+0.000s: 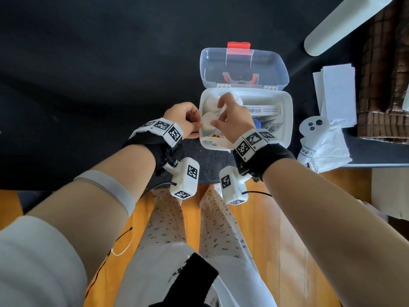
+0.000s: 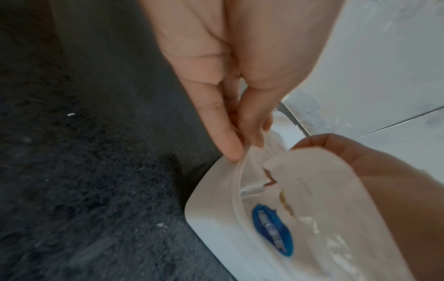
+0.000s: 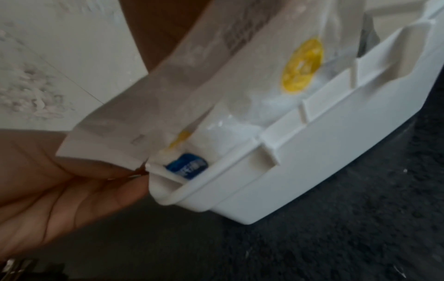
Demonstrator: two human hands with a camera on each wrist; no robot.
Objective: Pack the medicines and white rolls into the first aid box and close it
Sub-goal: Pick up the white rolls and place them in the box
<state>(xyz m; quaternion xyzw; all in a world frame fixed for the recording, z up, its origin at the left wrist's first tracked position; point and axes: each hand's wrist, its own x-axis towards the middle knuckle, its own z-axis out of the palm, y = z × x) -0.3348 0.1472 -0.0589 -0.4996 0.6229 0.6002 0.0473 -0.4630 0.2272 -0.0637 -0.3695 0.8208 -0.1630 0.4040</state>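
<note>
Both hands pinch one white roll [image 1: 208,122] over the open white box [image 1: 285,120]: the left hand [image 1: 184,121] at its edge, the right hand [image 1: 234,122] on top. Only the left wrist view shows the blue label [image 2: 273,221] inside. More rolls [image 1: 212,101] and a medicine box [image 1: 264,110] lie inside.
</note>
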